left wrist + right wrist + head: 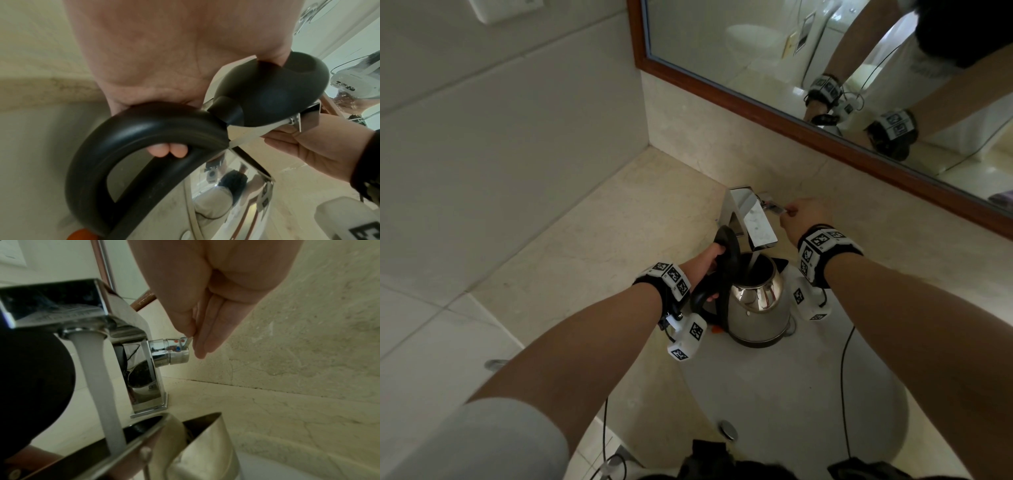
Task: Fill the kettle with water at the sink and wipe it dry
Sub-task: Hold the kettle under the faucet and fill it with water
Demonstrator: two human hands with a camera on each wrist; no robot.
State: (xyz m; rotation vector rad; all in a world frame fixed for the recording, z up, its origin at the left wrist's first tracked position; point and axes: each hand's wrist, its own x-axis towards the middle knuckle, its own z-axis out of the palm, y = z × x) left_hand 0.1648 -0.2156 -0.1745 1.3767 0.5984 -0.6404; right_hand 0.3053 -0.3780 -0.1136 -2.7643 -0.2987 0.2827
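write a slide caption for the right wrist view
Right hand pinches the faucet lever while water streams into the open kettle.

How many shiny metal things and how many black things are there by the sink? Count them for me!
Shiny metal: 3 (tap, tap lever, kettle body)
Black: 2 (kettle handle, kettle lid)
Total: 5
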